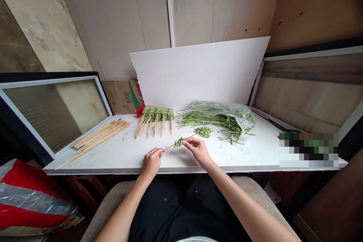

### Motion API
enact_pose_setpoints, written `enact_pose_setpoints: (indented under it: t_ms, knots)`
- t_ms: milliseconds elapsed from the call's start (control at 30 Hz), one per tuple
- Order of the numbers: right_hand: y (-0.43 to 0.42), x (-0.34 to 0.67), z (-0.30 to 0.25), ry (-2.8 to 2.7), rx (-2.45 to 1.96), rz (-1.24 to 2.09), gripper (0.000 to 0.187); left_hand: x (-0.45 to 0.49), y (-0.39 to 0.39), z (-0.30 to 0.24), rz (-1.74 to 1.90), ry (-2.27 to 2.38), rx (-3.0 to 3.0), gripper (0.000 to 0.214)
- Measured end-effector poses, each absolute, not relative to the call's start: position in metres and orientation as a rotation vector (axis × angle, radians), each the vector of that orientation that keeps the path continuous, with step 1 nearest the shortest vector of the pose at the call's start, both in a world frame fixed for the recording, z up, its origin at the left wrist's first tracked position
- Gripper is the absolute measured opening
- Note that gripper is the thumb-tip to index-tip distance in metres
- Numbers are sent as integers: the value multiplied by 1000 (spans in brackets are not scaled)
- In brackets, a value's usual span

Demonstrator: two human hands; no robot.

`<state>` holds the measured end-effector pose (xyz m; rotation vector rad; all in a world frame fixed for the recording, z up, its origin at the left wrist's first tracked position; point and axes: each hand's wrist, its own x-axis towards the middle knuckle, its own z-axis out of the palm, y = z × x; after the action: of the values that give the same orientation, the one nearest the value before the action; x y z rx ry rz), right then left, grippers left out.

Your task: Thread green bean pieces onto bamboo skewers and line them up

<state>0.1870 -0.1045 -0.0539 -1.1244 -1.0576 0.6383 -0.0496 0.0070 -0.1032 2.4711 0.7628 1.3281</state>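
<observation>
My left hand (152,161) is closed around the lower end of a thin wooden skewer (169,146), just above the table's front edge. Several short green bean pieces (178,142) are threaded near the skewer's far half. My right hand (197,149) pinches at the right end of these pieces, with the skewer's tip showing beyond the fingers. Whether a separate piece sits in that pinch is too small to tell. Beyond my right hand lies a small pile of cut green beans (203,132). Filled bean skewers (157,114) lie stacked behind, sticks toward me.
Bare skewers (101,136) are spread on the left of the white table (113,160). A clear plastic bag of long green beans (217,115) lies at the back right. A white board (198,75) leans behind, beside a cardboard box (124,96). A blurred patch (308,149) covers the right end.
</observation>
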Motion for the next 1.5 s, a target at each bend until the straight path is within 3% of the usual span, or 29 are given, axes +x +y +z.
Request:
enact_pose_setpoints:
  t_ms: [1267,1500]
  knots:
    - [-106,181,-45,-956,-1094,805,52,-48,5,-104,1374,852,2477,45]
    - [-108,181,-45,-965,-1088,824,45,-48,3,-104,1386,871,2506,47]
